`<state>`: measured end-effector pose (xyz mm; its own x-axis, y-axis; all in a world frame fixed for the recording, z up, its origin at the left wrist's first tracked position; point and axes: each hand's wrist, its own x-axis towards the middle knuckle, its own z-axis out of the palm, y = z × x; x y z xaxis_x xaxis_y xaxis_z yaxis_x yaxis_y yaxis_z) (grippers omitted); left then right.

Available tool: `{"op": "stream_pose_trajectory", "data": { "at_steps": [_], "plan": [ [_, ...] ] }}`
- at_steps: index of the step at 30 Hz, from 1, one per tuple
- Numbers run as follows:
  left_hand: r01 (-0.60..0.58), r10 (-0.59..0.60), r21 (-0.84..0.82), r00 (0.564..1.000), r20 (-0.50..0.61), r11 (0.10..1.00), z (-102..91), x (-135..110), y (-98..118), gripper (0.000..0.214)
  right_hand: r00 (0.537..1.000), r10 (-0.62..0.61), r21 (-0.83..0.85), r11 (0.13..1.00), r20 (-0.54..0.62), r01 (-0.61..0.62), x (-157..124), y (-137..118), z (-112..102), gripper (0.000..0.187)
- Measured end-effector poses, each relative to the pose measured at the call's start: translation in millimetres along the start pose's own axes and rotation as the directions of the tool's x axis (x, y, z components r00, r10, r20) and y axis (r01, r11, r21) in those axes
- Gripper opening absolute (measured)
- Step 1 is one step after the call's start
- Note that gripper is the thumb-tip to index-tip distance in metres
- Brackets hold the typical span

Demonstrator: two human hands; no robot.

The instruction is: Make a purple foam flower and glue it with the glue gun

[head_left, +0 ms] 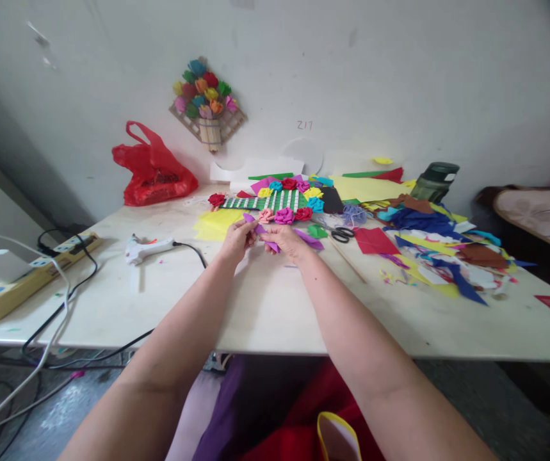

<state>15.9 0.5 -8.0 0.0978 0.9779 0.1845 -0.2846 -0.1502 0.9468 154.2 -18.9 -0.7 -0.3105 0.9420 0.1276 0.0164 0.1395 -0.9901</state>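
One purple strip of paper (260,228) is held between the left hand (241,239) and the right hand (283,241), near the middle of the surface (275,314). By each hand it is pinched, with thumb and fingers nearly closed. Its long axis is slanted, one end being pointed away and to the left, the other toward the near right, partly covered by the right fingers. Just beyond the hands, a paper guitar (275,201) is laid crosswise, its neck pointed left, its body edged with coloured flowers. Yellow paper (212,225) is seen beside the left hand. To the right of the hands are placed black-handled scissors (342,234), a thin stick (349,262) and red paper (376,241); farther right, mixed scraps (428,224) are heaped near a dark bottle (435,182). On the left, a glue gun (148,250) is laid, with a power strip (25,282) farther out and a red bag (154,173) set near the wall (371,77).
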Motion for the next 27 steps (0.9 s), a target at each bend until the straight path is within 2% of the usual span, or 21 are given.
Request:
{"op": "stream_pose_trajectory", "data": {
  "at_steps": [4,8,12,18,22,27],
  "plan": [
    [-0.016,0.016,0.008,1.000,0.021,1.000,0.7,-1.7,1.4,0.029,0.999,0.000,0.008,1.000,0.054,-0.001,0.3,3.7,1.1,0.024],
    [-0.017,0.017,-0.001,1.000,0.024,1.000,2.6,-1.6,1.1,0.029,1.000,-0.026,-0.040,0.999,-0.006,0.026,1.5,4.0,2.1,0.027],
    [-0.030,0.030,-0.023,1.000,-0.006,0.999,2.7,0.6,-1.2,0.032,0.991,-0.110,-0.125,0.987,-0.076,0.100,3.0,0.8,4.5,0.030],
    [-0.042,0.041,-0.031,0.998,-0.046,0.999,2.6,2.7,-4.5,0.036,0.986,-0.141,-0.165,0.978,-0.085,0.126,3.9,1.3,9.1,0.031],
    [-0.041,0.043,0.022,0.992,-0.119,0.999,4.6,3.1,-5.2,0.035,0.984,-0.167,-0.175,0.973,-0.068,0.153,2.8,1.9,11.2,0.030],
    [-0.086,0.102,0.124,0.985,-0.135,0.989,6.1,2.7,-5.1,0.032,0.983,-0.169,-0.193,0.969,-0.075,0.152,3.1,2.5,12.1,0.028]
  ]
}}
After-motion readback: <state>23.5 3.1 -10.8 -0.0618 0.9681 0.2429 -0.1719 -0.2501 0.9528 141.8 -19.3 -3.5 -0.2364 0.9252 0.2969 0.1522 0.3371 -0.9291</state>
